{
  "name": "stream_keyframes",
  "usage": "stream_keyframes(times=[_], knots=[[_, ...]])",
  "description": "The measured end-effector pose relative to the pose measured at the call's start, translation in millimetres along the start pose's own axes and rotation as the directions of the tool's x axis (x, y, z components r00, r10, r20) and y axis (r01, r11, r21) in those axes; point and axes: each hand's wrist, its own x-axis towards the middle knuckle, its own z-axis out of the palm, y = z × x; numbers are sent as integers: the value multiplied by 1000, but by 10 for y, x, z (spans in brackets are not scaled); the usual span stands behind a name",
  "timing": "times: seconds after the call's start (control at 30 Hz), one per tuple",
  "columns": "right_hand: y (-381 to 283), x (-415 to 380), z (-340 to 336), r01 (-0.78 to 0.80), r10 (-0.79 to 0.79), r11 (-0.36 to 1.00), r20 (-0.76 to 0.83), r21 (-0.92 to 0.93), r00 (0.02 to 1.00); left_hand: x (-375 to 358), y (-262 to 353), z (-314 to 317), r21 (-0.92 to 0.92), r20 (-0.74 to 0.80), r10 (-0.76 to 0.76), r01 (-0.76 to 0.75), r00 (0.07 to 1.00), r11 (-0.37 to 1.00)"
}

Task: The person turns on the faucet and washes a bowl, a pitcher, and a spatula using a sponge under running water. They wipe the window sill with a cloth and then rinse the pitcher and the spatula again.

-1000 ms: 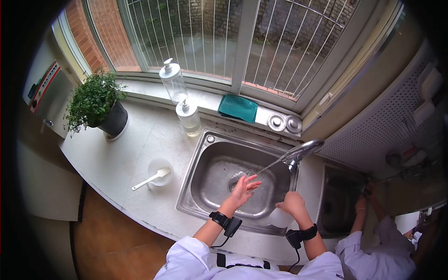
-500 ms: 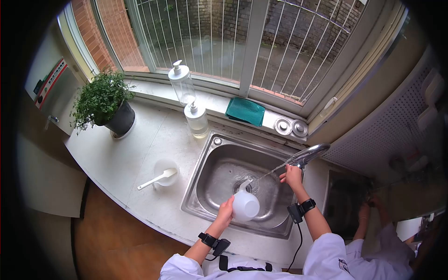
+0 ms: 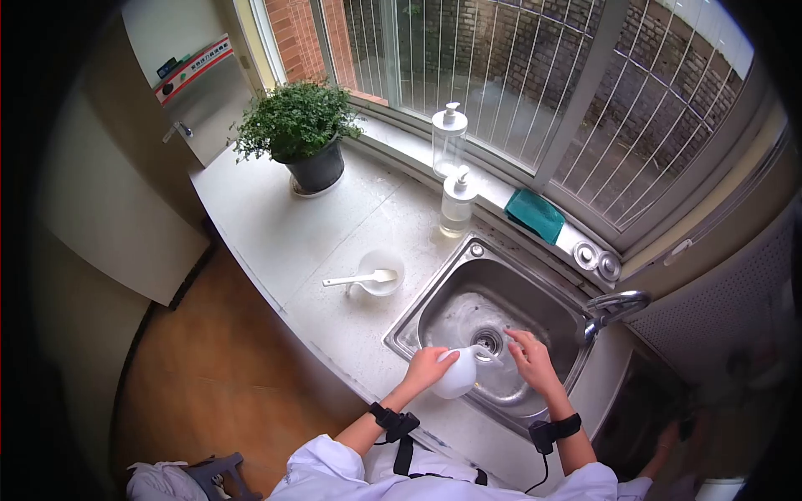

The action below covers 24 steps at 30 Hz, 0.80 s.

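My left hand (image 3: 427,366) grips a white plastic jug (image 3: 460,374) over the near left part of the steel sink (image 3: 434,302). The jug's spout points toward the drain (image 3: 487,340). My right hand (image 3: 530,361) hovers over the basin just right of the jug, fingers spread, holding nothing. The tap (image 3: 616,304) stands at the sink's right edge, and no water stream shows from it.
A white bowl with a spoon (image 3: 374,273) sits on the counter left of the sink. Two pump bottles (image 3: 454,171), a green cloth (image 3: 535,215) and two round metal lids (image 3: 596,260) line the window sill. A potted plant (image 3: 302,134) stands at the far left.
My right hand left the tap and came down over the basin. The water stream has stopped. The jug in my left hand stays low over the sink. The view swung left.
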Motion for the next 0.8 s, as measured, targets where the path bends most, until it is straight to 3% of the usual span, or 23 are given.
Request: stream_keyframes(times=[0.1,0.17,0.2,0.27,0.3,0.37,0.4,0.43,0.47,0.5,0.53,0.57,0.63,0.67,0.73,0.8], knots=[[-266,-52,280,248,-184,936,253,-251,950,-12,393,-110,13,35,23,-23,999,1000],[-265,12,389,188,-93,934,301,-303,949,21,350,-202,5,53,13,-13,999,1000],[-218,14,452,145,-34,933,318,-330,947,-39,320,-276,-70,-17,28,-29,999,997],[41,48,550,-26,89,954,199,-297,976,-110,277,-444,-228,-157,53,-88,986,970],[164,27,549,-101,131,958,98,-268,987,-140,208,-646,137,-310,333,-305,891,943],[708,-165,576,-349,292,878,-209,-329,933,-174,114,-1128,489,-405,378,-152,833,859],[923,-288,591,-573,538,809,-229,-132,812,-120,89,-1340,649,-426,464,-94,777,755],[1098,-409,610,-749,746,659,-191,74,638,-65,108,-1514,752,-379,448,-13,810,659],[1267,-519,613,-838,886,397,83,373,457,57,1,-1616,855,-329,439,66,836,514],[1408,-628,613,-827,865,35,398,561,306,282,-187,-1675,929,-281,426,131,860,346],[1383,-689,638,-721,691,-350,685,597,232,568,-378,-1723,969,-236,414,183,879,163],[1338,-764,712,-620,681,-440,691,650,241,817,-665,-1726,981,-188,448,151,874,118],[1010,-810,780,-380,673,-579,686,721,276,1021,-725,-1835,950,-101,172,43,980,309],[948,-822,832,-420,705,-532,659,735,260,1128,-754,-1863,917,-15,32,1,999,400],[839,-873,1015,-441,784,-419,562,794,266,1252,-928,-1926,833,-57,71,8,996,553],[481,-836,1197,-572,936,12,192,820,296,1387,-1172,-2048,749,19,76,-64,997,660]])
